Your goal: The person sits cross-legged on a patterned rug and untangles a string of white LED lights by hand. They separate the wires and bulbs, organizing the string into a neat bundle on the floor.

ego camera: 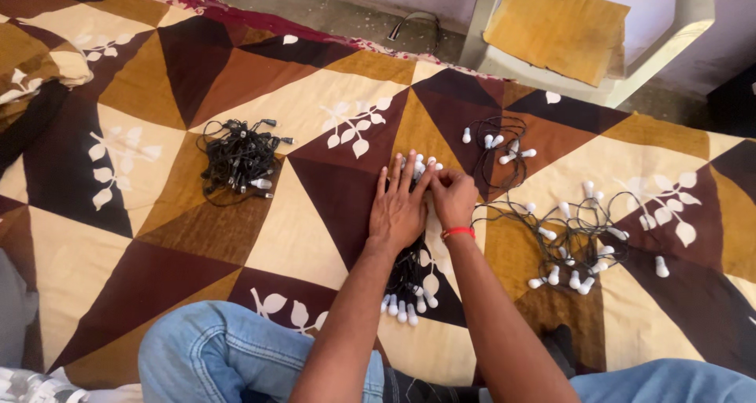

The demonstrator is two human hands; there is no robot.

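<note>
Left hand (398, 210) lies flat, fingers spread, on the black-wired string of small white bulbs (417, 167); right hand (453, 198) pinches bulbs just beside. Light, floppy, tangle-prone, probably fragile; best gathered by the wire.

Wire bundle (239, 160) left of bulbs (418, 165)

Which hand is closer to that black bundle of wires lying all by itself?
Left. The left hand lies flat on the blanket, on the side facing the black wire bundle but apart from it. The right hand sits beyond the left hand, farther from the bundle.
</note>
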